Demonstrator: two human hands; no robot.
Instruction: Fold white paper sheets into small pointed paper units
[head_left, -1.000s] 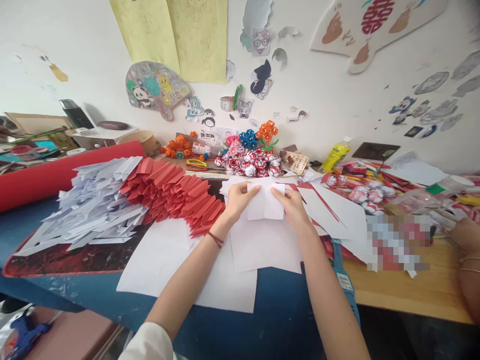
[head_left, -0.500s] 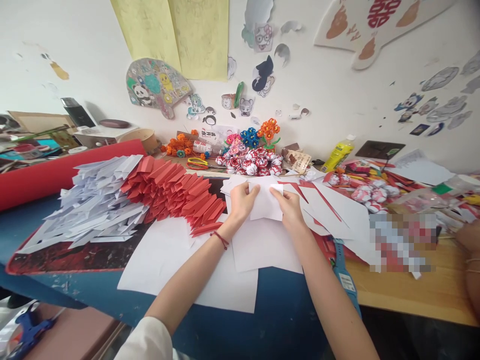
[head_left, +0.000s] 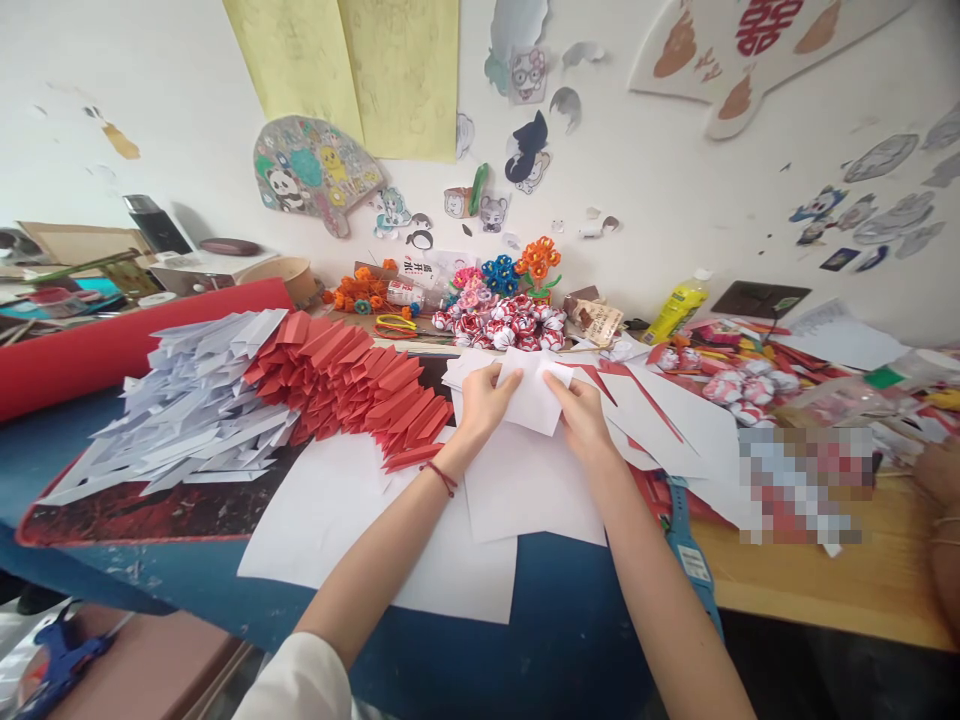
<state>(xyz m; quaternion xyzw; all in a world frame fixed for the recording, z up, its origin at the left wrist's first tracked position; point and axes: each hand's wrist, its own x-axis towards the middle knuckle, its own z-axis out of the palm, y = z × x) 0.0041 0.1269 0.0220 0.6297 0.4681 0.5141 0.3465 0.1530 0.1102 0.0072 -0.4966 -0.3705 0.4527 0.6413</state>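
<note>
Between my two hands a small piece of white paper (head_left: 534,398) is held up, tilted, above larger white sheets. My left hand (head_left: 486,402) pinches its left edge between thumb and fingers. On the opposite side my right hand (head_left: 583,408) grips the upper right edge the same way. Beneath them lies a larger white sheet (head_left: 536,490), overlapping another white sheet (head_left: 337,535) on the blue table cover (head_left: 555,610). To the left, folded red paper pieces (head_left: 352,380) are stacked in rows beside a heap of folded white paper pieces (head_left: 202,400).
Red-and-white paper balls (head_left: 510,322) and small flowers (head_left: 536,265) stand by the wall. A yellow bottle (head_left: 679,305) is at the back right. White sheets (head_left: 675,420) and a blue watch (head_left: 686,540) lie right. Another person's arm (head_left: 941,480) shows at the right edge. A red roll (head_left: 150,345) lies left.
The small white paper has turned and tilted between my hands, its lower right corner shifting left. Both hands stay in nearly the same place, still pinching it.
</note>
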